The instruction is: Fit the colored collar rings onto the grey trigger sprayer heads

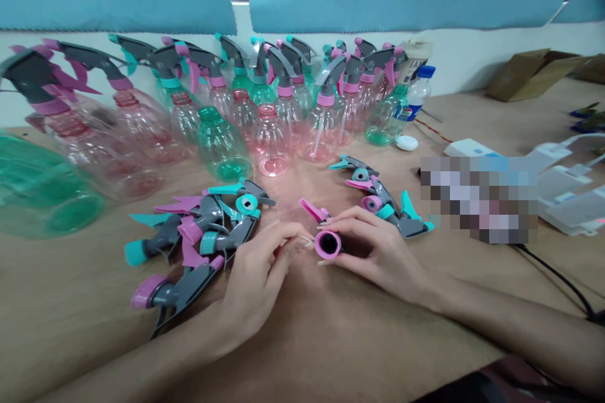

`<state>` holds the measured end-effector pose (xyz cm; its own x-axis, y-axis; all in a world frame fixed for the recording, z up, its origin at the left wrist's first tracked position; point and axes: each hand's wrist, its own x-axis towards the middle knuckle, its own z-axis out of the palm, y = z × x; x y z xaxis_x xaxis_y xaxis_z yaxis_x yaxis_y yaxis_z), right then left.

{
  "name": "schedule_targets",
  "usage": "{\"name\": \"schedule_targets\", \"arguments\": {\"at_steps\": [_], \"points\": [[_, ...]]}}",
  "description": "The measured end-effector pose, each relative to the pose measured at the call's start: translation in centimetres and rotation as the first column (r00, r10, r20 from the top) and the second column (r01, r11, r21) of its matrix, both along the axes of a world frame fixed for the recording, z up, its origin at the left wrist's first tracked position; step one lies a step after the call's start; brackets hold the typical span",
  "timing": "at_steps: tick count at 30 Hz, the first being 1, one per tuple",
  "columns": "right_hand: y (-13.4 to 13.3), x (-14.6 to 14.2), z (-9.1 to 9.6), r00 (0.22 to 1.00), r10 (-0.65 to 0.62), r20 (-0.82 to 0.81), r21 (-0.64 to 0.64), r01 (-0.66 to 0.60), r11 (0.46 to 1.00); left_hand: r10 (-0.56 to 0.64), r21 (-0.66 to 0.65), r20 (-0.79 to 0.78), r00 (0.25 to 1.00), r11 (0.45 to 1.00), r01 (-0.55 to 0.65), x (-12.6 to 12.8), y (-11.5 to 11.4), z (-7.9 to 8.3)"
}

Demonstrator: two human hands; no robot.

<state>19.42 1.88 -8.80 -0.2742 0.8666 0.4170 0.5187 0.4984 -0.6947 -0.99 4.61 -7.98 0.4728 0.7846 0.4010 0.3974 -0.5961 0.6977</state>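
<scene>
My right hand is closed around a spray trigger head with a pink screw cap and pink lever, its open cap turned toward my left hand. My left hand pinches a thin clear tube with its end at the pink cap. Both hands rest low over the wooden table. A pile of loose grey trigger heads with pink and teal caps lies just left of my left hand. Three more trigger heads lie behind my right hand.
Many clear pink and green spray bottles, some capped with triggers, stand in rows at the back. A large green bottle lies at far left. A water bottle, white lid, white boxes, cardboard box and black cable occupy the right.
</scene>
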Motion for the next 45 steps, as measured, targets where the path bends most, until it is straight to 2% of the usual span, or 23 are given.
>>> {"name": "schedule_targets", "arguments": {"at_steps": [4, 8, 15, 21, 26, 30, 37, 45], "points": [[-0.08, -0.31, -0.25, 0.999, 0.034, -0.009, 0.011, -0.034, 0.999, -0.094, 0.112, 0.022, 0.995, 0.990, 0.091, 0.11, -0.11, 0.37], [-0.09, -0.43, -0.42, 0.998, 0.055, -0.019, 0.023, -0.054, 0.998, -0.200, 0.250, 0.023, 0.980, 0.950, 0.188, 0.09, -0.06, 0.40], [0.01, -0.32, -0.48, 0.998, 0.051, -0.032, 0.019, -0.050, 0.999, -0.135, 0.139, 0.028, 0.990, 0.982, 0.130, -0.20, 0.00, -0.44], [-0.02, -0.38, -0.31, 0.997, 0.063, -0.051, 0.015, -0.062, 0.998, -0.086, 0.098, 0.035, 0.996, 0.992, 0.082, 0.43, -0.27, 0.24], [-0.15, -0.51, -0.27, 0.986, 0.135, -0.098, 0.006, -0.135, 0.991, -0.081, 0.151, 0.020, 0.996, 0.986, 0.077, 0.63, -0.32, 0.31], [-0.16, -0.45, -0.22, 0.985, 0.138, -0.105, 0.005, -0.139, 0.990, -0.058, 0.217, 0.027, 0.998, 0.975, 0.051, 0.49, -0.55, 0.29], [0.01, 0.04, -0.08, 0.988, 0.103, -0.114, -0.011, -0.105, 0.994, -0.202, 0.359, -0.119, 0.972, 0.904, 0.232, 0.37, -0.84, 0.34], [0.04, 0.28, -0.47, 0.991, 0.078, -0.107, -0.021, -0.081, 0.997, -0.173, 0.388, -0.170, 0.970, 0.893, 0.227, 0.56, -0.91, 0.10]]}}
